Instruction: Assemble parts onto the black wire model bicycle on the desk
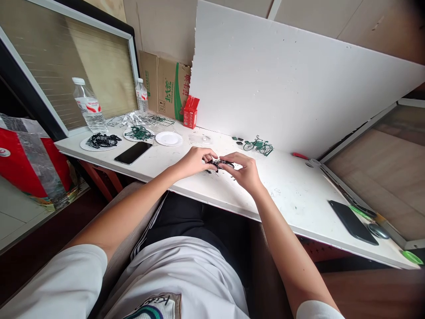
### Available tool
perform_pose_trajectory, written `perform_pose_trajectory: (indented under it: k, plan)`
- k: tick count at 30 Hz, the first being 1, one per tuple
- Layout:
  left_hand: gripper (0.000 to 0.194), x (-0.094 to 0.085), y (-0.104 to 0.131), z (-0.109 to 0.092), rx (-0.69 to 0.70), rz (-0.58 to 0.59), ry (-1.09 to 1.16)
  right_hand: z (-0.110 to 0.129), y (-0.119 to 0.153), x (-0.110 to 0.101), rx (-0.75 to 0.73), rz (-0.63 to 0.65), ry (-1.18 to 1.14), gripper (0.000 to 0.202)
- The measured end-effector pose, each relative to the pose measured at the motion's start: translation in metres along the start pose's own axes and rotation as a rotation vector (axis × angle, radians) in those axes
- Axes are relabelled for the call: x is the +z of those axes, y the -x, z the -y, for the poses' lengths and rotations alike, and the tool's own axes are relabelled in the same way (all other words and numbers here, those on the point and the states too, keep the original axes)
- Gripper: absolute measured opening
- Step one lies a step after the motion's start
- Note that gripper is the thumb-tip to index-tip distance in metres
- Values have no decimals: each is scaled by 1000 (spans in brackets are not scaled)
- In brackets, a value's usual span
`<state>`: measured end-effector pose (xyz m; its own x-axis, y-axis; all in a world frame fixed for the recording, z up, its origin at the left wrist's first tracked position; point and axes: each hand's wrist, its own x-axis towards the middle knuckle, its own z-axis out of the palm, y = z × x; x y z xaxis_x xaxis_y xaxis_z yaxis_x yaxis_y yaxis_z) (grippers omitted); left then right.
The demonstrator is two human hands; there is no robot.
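Both hands meet over the front part of the white table. My left hand (195, 161) pinches one end of a small black model bicycle (219, 164). From the other side, my right hand (244, 167) grips its spoked wheel end between thumb and fingers. Parts of the model are hidden behind the fingers. A few tiny dark pieces lie on the table just below the hands. Farther back stands a finished-looking green model bicycle (258, 145), with small dark green and black pieces (237, 141) beside it.
Left on the white table (285, 195): a plate of black parts (104, 141), a plate of green parts (139, 133), a bare white plate (169, 138), a phone (133, 153) and a water bottle (89, 106). A red box (191, 113) stands behind. Another black phone (352, 221) lies right.
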<state>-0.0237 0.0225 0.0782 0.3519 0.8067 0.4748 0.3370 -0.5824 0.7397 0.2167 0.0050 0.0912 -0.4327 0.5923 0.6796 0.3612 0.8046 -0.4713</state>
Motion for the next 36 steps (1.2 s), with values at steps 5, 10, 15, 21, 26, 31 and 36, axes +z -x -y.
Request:
perform_pose_trajectory:
  k: [5, 10, 15, 21, 26, 31, 36]
  plan:
    - [42, 0, 0, -1, -9, 14, 27, 0, -1, -4, 9, 35, -3, 31]
    - [40, 0, 1, -3, -21, 12, 40, 1, -1, -5, -3, 22, 19, 30]
    - [40, 1, 0, -3, -19, 13, 52, 2, -1, -4, 5, 23, 56, 33]
    - [38, 1, 0, -2, -28, 8, 50, 0, 0, -3, -17, 15, 60, 32]
    - [36, 1, 1, -3, -34, 5, 45, -2, 1, -3, -6, 7, 76, 34]
    - [35, 0, 1, -2, -16, 5, 31, 0, 1, -5, -26, 48, 118, 34]
    - [27, 1, 1, -3, -1, 36, 8, 4, 1, -9, -84, 158, 174, 30]
